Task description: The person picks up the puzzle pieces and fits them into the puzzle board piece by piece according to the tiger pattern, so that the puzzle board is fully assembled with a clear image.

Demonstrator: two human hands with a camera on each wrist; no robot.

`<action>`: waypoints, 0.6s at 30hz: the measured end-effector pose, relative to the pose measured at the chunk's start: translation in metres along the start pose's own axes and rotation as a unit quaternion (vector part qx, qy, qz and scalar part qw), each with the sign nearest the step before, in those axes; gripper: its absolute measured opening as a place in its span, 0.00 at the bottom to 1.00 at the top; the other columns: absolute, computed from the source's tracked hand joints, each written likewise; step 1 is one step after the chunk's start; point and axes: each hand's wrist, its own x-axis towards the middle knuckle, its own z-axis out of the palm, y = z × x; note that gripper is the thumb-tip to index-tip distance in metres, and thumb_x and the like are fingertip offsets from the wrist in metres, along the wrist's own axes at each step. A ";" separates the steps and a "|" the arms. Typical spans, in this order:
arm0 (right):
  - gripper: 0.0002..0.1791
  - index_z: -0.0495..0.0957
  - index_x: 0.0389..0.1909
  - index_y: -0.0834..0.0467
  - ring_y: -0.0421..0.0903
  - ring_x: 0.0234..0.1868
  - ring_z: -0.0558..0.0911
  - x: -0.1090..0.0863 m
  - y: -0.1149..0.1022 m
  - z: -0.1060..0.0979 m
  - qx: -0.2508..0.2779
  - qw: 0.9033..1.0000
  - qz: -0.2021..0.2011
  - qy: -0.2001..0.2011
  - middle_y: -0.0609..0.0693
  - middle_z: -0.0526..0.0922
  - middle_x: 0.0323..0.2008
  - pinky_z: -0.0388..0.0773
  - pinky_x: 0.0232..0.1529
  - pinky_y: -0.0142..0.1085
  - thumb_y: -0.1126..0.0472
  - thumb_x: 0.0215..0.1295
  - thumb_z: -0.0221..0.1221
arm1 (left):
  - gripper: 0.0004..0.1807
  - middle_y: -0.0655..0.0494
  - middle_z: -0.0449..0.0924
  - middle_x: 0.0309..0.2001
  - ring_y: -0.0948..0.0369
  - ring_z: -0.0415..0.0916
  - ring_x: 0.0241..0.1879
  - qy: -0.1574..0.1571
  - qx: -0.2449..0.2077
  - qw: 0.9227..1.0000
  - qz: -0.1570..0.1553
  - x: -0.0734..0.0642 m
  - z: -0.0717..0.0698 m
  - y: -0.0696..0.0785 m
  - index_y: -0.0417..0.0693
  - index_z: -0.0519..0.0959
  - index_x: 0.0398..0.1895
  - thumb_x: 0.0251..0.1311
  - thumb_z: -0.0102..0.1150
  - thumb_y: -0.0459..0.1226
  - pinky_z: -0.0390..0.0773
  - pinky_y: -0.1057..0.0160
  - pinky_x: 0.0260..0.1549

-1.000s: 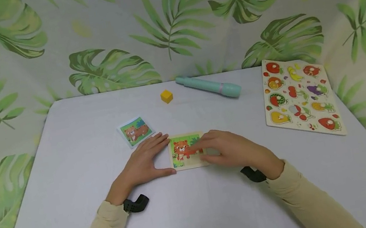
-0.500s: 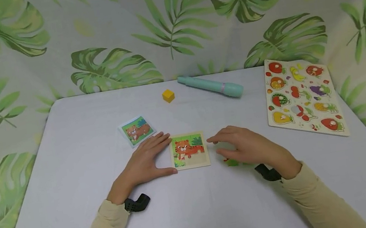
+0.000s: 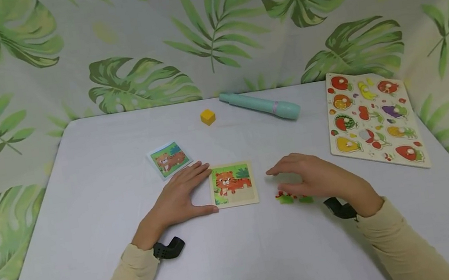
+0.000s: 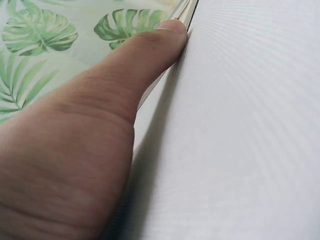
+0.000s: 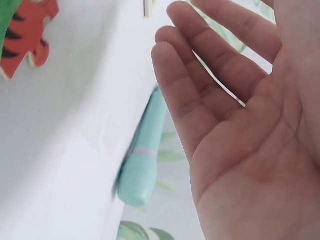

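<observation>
A small square tiger puzzle board (image 3: pixel 235 201) lies flat in the middle of the table, its tiger picture filled except for a bare patch at lower right. My left hand (image 3: pixel 174 197) rests at the board's left side, a fingertip at the upper corner and the thumb at the lower one. In the left wrist view the thumb (image 4: pixel 150 47) touches the board's edge. To the right, my right hand (image 3: pixel 306 176) hovers with relaxed fingers and holds nothing. Partly hidden under it is a loose red and green tiger puzzle piece (image 3: pixel 286 199), its black stripes visible in the right wrist view.
A tiger picture card (image 3: pixel 170 159) lies beyond the left hand. Farther back are a yellow cube (image 3: pixel 208 117) and a mint-green microphone-shaped stick (image 3: pixel 260 105). A fruit peg puzzle board (image 3: pixel 374 122) lies at the back right. Leaf-patterned cloth (image 3: pixel 217 30) hangs behind the table.
My right hand has moved off the puzzle board to the right, over the loose piece, which has come partly into view. The left hand stays at the board's left side.
</observation>
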 end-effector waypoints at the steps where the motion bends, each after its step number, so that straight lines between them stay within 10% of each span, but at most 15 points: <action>1: 0.22 0.83 0.61 0.52 0.45 0.59 0.80 0.000 0.001 0.000 0.000 1.000 -0.002 -0.001 0.45 0.85 0.56 0.81 0.59 0.47 0.55 0.67 0.69 | 0.55 0.57 0.61 0.79 0.54 0.50 0.81 -0.001 0.001 1.000 -0.001 0.000 0.000 0.000 0.50 0.66 0.78 0.51 0.72 0.65 0.53 0.45 0.78; 18: 0.19 0.86 0.53 0.49 0.41 0.52 0.82 -0.006 0.016 0.002 0.012 0.999 0.015 -0.037 0.40 0.86 0.50 0.82 0.55 0.42 0.52 0.61 0.74 | 0.55 0.59 0.60 0.80 0.55 0.50 0.81 -0.006 0.004 1.000 -0.005 0.001 0.001 0.000 0.52 0.66 0.78 0.51 0.71 0.67 0.53 0.46 0.79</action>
